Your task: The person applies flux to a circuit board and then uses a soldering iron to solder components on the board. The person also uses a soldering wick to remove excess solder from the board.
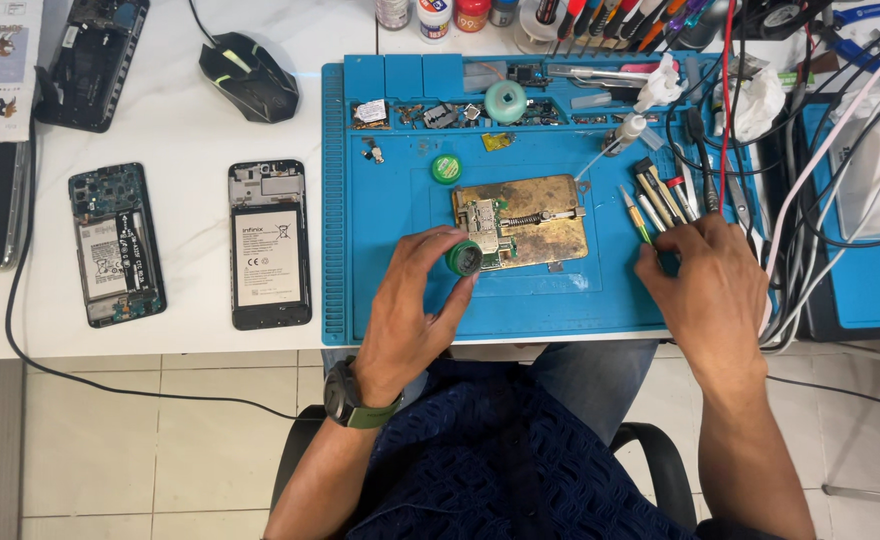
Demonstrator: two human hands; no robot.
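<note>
My left hand (pixel 410 305) grips a small round green tin (pixel 464 258) between thumb and fingers, at the lower left corner of a brass-coloured holder plate (pixel 545 220). A small circuit board (pixel 490 230) is clamped on that plate. My right hand (pixel 705 285) rests palm down on the blue work mat (pixel 400 200), its fingertips at a row of slim hand tools (pixel 655 200) lying to the right of the plate. Whether it holds one of them is hidden by the fingers.
Two opened phones (pixel 270 245) (pixel 115 245) lie face down on the white table, left of the mat. A black mouse (pixel 248 75) sits behind them. Another green tin lid (pixel 447 168), a tape roll (pixel 505 102), bottles and a tangle of cables (pixel 810 200) crowd the back and right.
</note>
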